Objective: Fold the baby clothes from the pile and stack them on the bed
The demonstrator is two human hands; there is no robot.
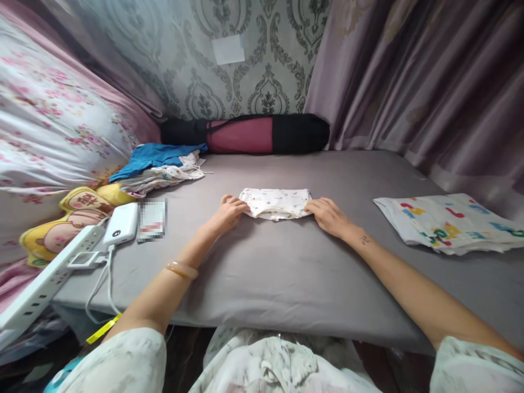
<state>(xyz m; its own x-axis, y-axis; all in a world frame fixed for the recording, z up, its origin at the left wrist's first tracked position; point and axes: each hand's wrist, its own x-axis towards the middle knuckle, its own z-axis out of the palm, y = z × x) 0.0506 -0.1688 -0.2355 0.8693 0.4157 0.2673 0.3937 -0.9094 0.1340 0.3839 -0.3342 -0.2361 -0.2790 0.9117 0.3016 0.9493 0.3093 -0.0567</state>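
Observation:
A small white patterned garment [278, 202], folded into a flat wide shape, lies on the grey sheet in the middle of the bed. My left hand [232, 213] has its fingers closed on the garment's left end. At the opposite end, my right hand [325, 215] pinches the near right corner between thumb and fingers. A curved neckline edge faces me between the two hands.
Colourful patterned cloth [450, 221] lies folded at the right. Blue and white clothes [164, 164] are piled at the back left. A power bank [121, 222], a packet [151, 220] and a power strip [53, 281] lie left. Behind rests a long black-and-pink bag [245, 135].

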